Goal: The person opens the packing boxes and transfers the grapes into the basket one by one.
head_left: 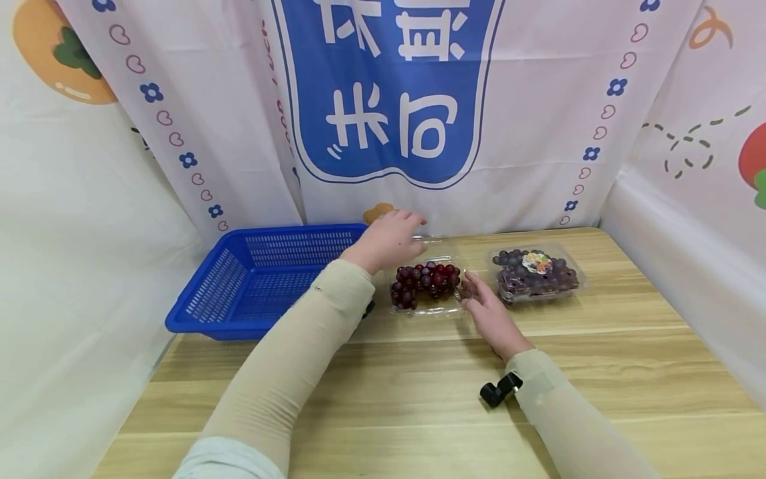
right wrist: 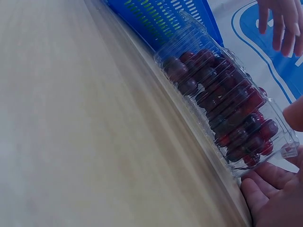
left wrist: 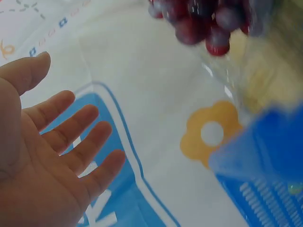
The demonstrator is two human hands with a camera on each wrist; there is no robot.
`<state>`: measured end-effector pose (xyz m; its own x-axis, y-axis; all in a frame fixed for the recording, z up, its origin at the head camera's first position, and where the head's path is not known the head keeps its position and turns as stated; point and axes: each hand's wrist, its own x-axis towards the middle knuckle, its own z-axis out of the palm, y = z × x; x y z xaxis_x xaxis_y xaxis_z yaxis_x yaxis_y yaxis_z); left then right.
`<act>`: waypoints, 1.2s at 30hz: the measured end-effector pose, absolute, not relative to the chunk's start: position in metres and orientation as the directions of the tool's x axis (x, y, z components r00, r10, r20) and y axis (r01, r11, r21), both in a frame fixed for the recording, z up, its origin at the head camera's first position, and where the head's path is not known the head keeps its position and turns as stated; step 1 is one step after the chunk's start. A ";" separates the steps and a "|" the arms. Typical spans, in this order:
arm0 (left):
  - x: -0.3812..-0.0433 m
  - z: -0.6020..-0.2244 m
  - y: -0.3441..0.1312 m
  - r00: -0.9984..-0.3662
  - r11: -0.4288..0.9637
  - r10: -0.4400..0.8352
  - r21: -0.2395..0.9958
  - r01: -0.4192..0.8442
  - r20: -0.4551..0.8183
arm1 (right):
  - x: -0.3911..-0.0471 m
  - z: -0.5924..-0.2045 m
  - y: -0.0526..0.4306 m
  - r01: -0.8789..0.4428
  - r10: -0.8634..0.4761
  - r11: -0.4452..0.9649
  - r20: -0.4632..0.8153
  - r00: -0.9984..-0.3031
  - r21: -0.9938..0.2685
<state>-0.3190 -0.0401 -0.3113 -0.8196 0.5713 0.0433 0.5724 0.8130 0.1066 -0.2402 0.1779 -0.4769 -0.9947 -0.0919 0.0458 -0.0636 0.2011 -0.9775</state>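
Note:
My left hand (head_left: 389,241) is raised over the back left of a clear plastic container (head_left: 439,311), its fingers spread and holding nothing. Its bare palm (left wrist: 47,175) faces the left wrist camera. Dark red grapes (head_left: 426,279) lie in a bunch inside the container, whose clear lid (head_left: 433,247) stands open at the back. At the container's right end, my right hand (head_left: 487,316) holds the edge. The right wrist view shows the right fingers (right wrist: 265,184) against the container's lower end, with the thumb side above, partly out of frame.
A blue plastic basket (head_left: 239,326) with slotted walls stands at the left. To the right sits a second clear container of dark grapes (head_left: 538,276), closed and labelled. All rest on a wooden table (head_left: 419,412) against a printed cloth backdrop (head_left: 526,133).

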 end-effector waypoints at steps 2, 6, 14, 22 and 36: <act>-0.317 -0.317 -0.032 -0.812 0.808 0.583 0.083 0.583 0.033 | -0.240 -0.477 0.178 -0.065 -0.088 0.206 0.047 -0.995 -0.976; -0.312 -0.330 -0.018 -0.795 0.795 0.606 0.035 0.606 0.011 | -0.241 -0.477 0.178 -0.066 -0.084 0.215 0.049 -0.995 -0.974; -0.311 -0.358 -0.007 -0.791 0.792 0.610 0.013 0.611 -0.051 | -0.241 -0.477 0.178 -0.068 -0.098 0.215 0.047 -0.994 -0.974; -0.313 -0.379 -0.004 -0.787 0.787 0.612 -0.044 0.616 -0.077 | -0.239 -0.476 0.177 -0.055 -0.094 0.215 0.036 -0.995 -0.975; -0.317 -0.398 0.002 -0.809 0.812 0.580 -0.014 0.583 -0.095 | -0.239 -0.478 0.178 -0.056 -0.083 0.218 0.039 -0.996 -0.974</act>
<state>-0.3167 0.0019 -0.3975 -0.8094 0.5795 -0.0949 0.5832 0.8122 -0.0138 -0.2393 0.1777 -0.4784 -0.9958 -0.0827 0.0389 -0.0562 0.2181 -0.9743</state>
